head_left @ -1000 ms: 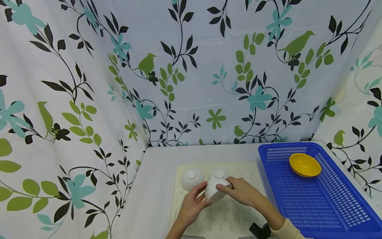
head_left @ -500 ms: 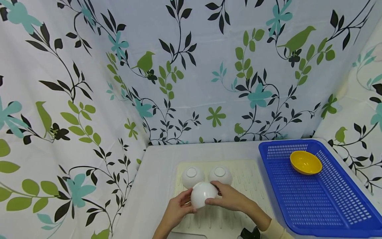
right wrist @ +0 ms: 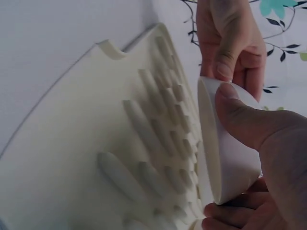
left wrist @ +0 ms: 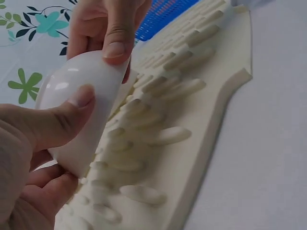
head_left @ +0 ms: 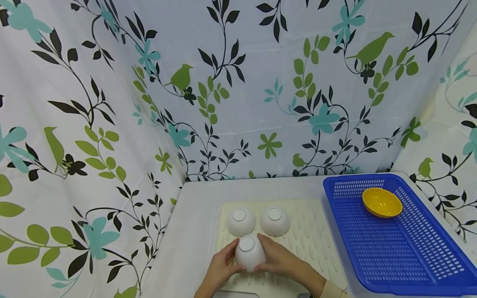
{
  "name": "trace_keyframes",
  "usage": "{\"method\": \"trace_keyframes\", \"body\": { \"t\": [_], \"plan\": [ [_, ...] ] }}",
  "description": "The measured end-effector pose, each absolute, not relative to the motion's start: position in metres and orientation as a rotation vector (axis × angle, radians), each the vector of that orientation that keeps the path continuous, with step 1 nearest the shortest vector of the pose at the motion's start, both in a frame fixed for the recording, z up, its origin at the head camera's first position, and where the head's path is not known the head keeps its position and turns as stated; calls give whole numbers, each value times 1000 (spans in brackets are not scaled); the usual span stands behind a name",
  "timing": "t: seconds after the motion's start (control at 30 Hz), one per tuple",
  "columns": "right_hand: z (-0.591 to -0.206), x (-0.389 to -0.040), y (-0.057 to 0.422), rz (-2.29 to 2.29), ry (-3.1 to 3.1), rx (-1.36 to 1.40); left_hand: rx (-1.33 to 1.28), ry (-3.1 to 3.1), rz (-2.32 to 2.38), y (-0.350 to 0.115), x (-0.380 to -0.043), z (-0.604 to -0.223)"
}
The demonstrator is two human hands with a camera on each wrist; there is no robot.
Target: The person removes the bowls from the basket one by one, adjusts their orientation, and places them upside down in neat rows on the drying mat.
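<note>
A white bowl (head_left: 249, 253), turned base up, is held between both hands just above a cream ridged drying mat (head_left: 294, 248). My left hand (head_left: 220, 267) grips its left side, the thumb lying along the outer wall in the left wrist view. From the other side my right hand (head_left: 281, 256) holds the bowl, thumb on the wall and fingers curled under the rim in the right wrist view. Behind it, two more white bowls stand base up on the mat, a left bowl (head_left: 241, 222) and a right bowl (head_left: 275, 222).
To the right lies a blue perforated basket (head_left: 402, 252) with a yellow bowl (head_left: 381, 203) inside it. The white table (head_left: 186, 236) shows left of the mat. A patterned curtain (head_left: 238, 103) closes off the back and sides.
The bowl in my hands has shifted left and turned from a tilted pose to base up. It has come down close to the mat in front of the other two bowls.
</note>
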State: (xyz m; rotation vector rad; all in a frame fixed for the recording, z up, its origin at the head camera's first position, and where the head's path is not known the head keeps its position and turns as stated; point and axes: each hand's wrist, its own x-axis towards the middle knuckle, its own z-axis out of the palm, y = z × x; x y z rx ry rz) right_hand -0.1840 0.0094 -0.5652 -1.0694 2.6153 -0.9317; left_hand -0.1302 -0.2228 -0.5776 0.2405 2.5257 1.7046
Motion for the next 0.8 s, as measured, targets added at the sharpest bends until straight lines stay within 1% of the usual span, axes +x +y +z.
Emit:
{"method": "trace_keyframes", "body": {
  "t": [0.27, 0.43, 0.63, 0.8],
  "plan": [
    [-576, -182, 5, -882, 2723, -1157, 147, 2615, 1731, -216, -127, -596],
    [-583, -182, 3, -838, 2764, -1179, 132, 2688, 1695, -214, -125, -603],
    [-585, -180, 1, -818, 2760, -1108, 187, 2763, 1641, -213, -123, -608],
    [-586, -179, 1, -806, 2792, -1115, 220, 2825, 1561, -212, -124, -610]
  ]
}}
